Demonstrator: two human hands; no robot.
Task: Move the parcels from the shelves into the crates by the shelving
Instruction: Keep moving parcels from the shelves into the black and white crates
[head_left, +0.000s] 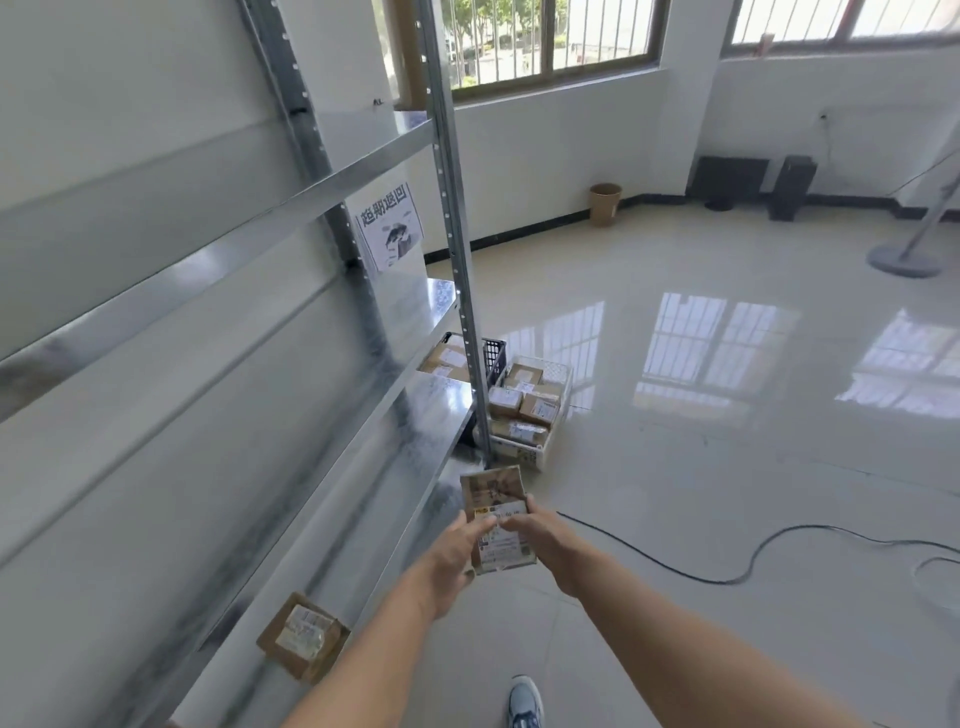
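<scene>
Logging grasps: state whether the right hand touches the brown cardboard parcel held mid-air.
Touching. Head view: the right hand grips the brown cardboard parcel at its right edge.

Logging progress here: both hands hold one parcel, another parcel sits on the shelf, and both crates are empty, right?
Not quite. The head view shows the white crate and the black crate each holding parcels, not empty. The rest stands: left hand and right hand grip the carried parcel, and the shelf parcel sits on the shelf.
</scene>
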